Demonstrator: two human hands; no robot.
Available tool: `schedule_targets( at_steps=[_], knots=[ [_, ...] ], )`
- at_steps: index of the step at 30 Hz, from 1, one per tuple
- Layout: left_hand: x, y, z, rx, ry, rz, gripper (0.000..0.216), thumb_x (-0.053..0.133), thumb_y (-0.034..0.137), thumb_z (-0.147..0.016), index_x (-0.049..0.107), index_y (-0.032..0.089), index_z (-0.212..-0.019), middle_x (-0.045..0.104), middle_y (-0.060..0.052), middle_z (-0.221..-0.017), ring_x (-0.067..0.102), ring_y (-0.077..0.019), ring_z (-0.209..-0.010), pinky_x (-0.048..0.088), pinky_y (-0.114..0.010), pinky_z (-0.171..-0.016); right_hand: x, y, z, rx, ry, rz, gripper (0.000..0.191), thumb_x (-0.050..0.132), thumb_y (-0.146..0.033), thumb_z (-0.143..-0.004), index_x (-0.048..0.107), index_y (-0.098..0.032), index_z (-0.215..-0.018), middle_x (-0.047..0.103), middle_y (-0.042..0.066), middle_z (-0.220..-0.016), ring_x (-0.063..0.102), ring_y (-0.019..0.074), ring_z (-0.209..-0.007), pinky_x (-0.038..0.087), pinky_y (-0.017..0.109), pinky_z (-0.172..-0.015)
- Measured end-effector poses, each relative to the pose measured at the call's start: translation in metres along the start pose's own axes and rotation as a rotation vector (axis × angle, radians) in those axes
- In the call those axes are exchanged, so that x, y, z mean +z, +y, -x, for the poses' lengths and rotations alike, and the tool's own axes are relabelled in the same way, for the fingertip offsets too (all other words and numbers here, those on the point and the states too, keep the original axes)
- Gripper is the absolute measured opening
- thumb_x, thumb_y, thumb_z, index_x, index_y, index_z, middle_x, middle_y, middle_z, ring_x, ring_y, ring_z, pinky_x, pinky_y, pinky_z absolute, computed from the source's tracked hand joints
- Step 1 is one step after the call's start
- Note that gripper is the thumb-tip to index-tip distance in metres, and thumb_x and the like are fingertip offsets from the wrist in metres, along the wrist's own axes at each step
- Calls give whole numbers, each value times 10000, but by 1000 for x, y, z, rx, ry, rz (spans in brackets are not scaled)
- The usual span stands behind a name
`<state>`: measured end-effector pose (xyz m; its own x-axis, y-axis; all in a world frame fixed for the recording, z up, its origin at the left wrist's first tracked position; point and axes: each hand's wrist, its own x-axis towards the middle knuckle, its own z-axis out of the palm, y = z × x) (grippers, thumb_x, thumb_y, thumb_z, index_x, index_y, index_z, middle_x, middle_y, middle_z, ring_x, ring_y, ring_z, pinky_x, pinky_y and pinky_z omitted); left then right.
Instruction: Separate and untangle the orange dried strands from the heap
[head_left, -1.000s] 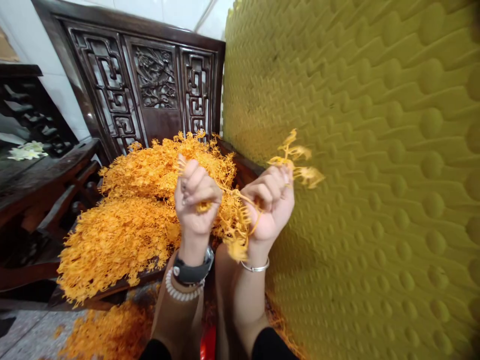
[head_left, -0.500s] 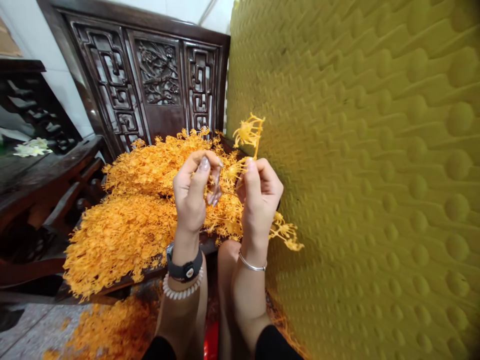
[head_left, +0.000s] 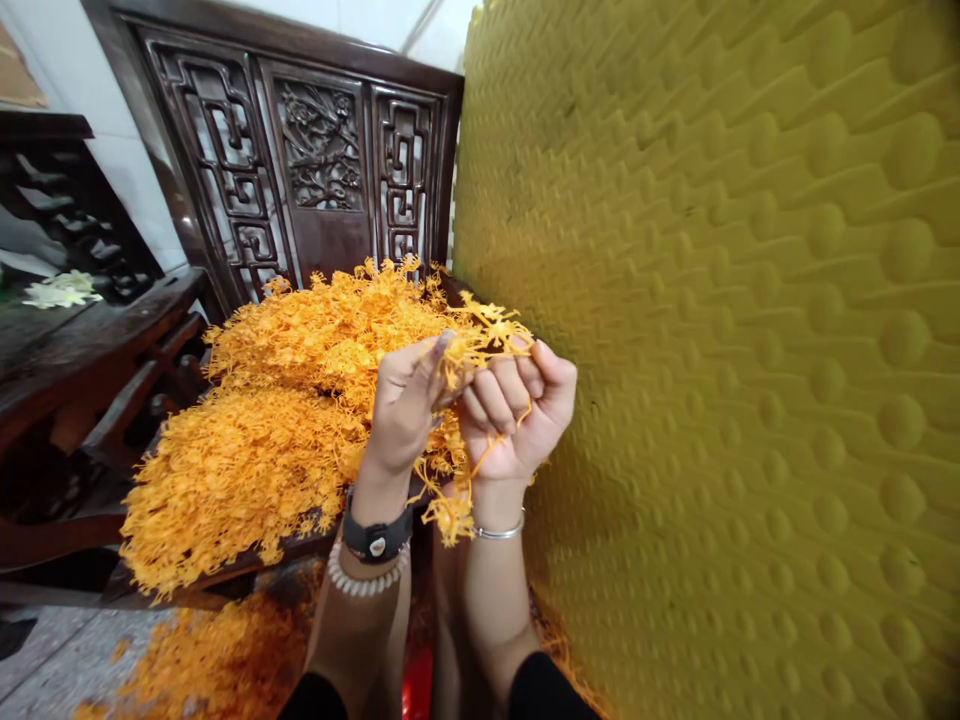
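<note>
We are pinching the yellow sprig (head_left: pixel 495 325) with our left hand (head_left: pixel 403 405); our right hand (head_left: pixel 517 405), fingers folded, is holding its stem (head_left: pixel 486 450), probably for steadying. The orange pile (head_left: pixel 247 470) (within easy reach, we think) is lying behind it, on the carved bench (head_left: pixel 330 238).
</note>
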<state>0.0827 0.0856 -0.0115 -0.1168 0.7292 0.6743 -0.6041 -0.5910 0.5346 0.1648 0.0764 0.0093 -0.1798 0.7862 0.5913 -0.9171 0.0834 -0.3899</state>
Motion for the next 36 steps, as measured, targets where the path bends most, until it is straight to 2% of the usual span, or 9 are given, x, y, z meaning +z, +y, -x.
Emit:
schedule_targets(
  at_steps=[4,7,9,12,17,21,28,32,36],
  knots=[
    [-14,14,-10,51,112,301,439,534,409,-833,342,188,-505,221,70,-496,108,-47,-337,127,-169,-251,-7,-2,-3,-133,20,-133,419,492,-254,-817,235,-187,-492,132,-124,-363,47,7,-278,129,130,-274],
    [-21,21,-13,-22,106,310,388,419,370,-900,476,167,-574,294,58,-504,167,-35,-336,180,-136,-262,-7,-7,-3,-179,7,44,425,474,-273,-804,200,-196,-489,120,-108,-356,94,28,-276,136,167,-294],
    [-22,22,-13,-88,59,302,298,386,331,-919,584,159,-777,330,61,-500,180,-31,-332,189,-121,-270,-4,-10,-2,-180,14,203,421,483,-285,-789,193,-197,-496,131,-100,-372,120,35,-287,133,182,-311],
    [-19,22,-12,-109,34,269,164,436,269,-898,570,192,-953,330,76,-479,174,-35,-325,179,-119,-275,-2,-11,0,-236,81,418,428,536,-286,-771,209,-193,-511,154,-99,-407,129,30,-314,125,185,-333],
    [-15,23,-7,-200,-43,141,143,421,276,-836,463,195,-726,358,58,-481,201,-47,-334,174,-160,-297,-3,-11,4,-288,162,639,421,575,-238,-765,231,-193,-526,175,-102,-429,117,23,-346,129,184,-344],
    [-6,22,3,-161,-22,-220,207,447,319,-843,435,183,-687,390,23,-569,340,-70,-448,235,-183,-372,-4,-12,5,-252,160,696,385,579,-190,-762,280,-188,-520,210,-97,-440,160,24,-363,144,190,-363],
    [7,15,7,-14,-147,-527,500,455,672,-752,425,183,-655,342,32,-561,304,-89,-500,232,-236,-427,-7,-16,8,-234,195,759,426,621,-200,-740,277,-178,-490,243,-95,-431,209,23,-376,167,188,-376],
    [13,11,9,-51,-169,-522,370,517,468,-834,437,175,-621,339,40,-547,316,-72,-480,258,-228,-433,-6,-16,7,-185,139,487,375,561,-143,-769,292,-182,-510,222,-97,-423,192,20,-348,144,174,-343],
    [20,9,14,-102,-228,-118,405,481,482,-849,388,192,-582,331,49,-471,318,-63,-389,273,-206,-357,1,-16,6,-163,-180,-447,368,487,-94,-775,258,-194,-505,143,-110,-368,133,14,-287,124,164,-308]
  ],
)
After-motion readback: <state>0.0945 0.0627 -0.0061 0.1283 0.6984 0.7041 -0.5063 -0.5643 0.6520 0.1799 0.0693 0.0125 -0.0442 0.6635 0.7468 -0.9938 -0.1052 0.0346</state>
